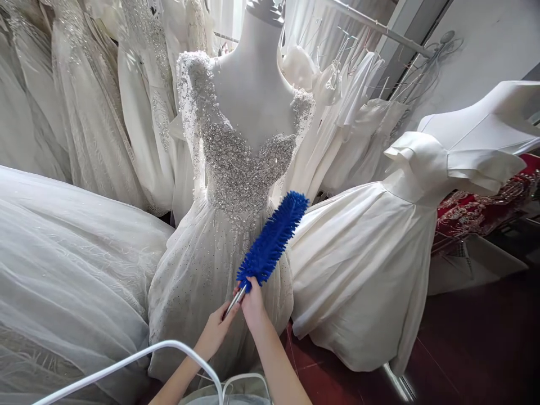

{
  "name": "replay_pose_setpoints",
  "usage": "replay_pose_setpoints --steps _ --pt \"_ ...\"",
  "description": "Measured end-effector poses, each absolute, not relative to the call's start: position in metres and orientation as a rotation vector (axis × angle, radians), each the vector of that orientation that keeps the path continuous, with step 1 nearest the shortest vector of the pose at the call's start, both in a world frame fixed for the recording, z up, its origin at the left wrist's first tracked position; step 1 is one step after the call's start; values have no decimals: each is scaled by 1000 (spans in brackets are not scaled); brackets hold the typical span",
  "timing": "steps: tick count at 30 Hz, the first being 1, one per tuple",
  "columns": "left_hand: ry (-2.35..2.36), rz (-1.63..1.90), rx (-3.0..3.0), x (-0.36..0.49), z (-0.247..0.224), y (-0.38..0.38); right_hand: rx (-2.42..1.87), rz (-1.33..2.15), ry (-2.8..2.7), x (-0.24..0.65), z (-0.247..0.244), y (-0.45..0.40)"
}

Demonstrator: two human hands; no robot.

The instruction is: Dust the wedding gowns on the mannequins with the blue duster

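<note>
A blue fluffy duster (274,239) with a thin metal handle slants up to the right, in front of the skirt of a beaded white gown (244,174) on a mannequin. My left hand (217,326) is closed round the lower part of the handle. Higher up, my right hand (253,298) grips the handle just below the blue head. Whether the duster's fibres touch the gown cannot be told. The handle's lower end is hidden by my left hand.
A second mannequin in a plain white gown (363,259) stands at the right. White skirts (71,253) spread at the left. A curved white metal frame (169,343) crosses the lower foreground. Hanging gowns (84,101) line the back, beneath a metal rail (379,25).
</note>
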State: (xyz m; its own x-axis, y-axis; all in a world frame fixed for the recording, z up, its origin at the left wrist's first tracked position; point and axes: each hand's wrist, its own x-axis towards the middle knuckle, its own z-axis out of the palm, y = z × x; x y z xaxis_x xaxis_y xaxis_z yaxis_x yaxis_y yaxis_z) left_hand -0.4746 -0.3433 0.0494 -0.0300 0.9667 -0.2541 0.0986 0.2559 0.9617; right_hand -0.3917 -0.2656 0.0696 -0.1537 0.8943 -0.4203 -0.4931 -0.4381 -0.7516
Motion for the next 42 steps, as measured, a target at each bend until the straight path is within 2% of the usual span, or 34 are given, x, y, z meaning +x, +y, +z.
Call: replay_pose_setpoints --steps 3,7,12,22,28,32,39,42 --pt "1456 1028 1044 -485 37 -342 -1011 1945 -593 -403 64 -265" --pt "1467 950 1020 -485 -1 -356 -902 2130 -651 -388 33 -281" --pt "1437 798 985 -469 -32 -379 -1114 2109 -490 -357 -1 -310" --pt "1405 1090 1011 -500 13 -342 -1048 1896 -871 -407 56 -270" --pt "1419 913 1008 -510 -26 -358 -1056 2092 -695 -405 13 -284" --pt "1416 852 981 -499 -39 -379 -1180 2062 -589 -388 -3 -309" --pt "1422 994 992 -518 8 -360 -1064 1910 -876 -418 52 -292" --pt "1457 985 1003 -530 10 -350 -1051 1945 -900 -429 57 -278"
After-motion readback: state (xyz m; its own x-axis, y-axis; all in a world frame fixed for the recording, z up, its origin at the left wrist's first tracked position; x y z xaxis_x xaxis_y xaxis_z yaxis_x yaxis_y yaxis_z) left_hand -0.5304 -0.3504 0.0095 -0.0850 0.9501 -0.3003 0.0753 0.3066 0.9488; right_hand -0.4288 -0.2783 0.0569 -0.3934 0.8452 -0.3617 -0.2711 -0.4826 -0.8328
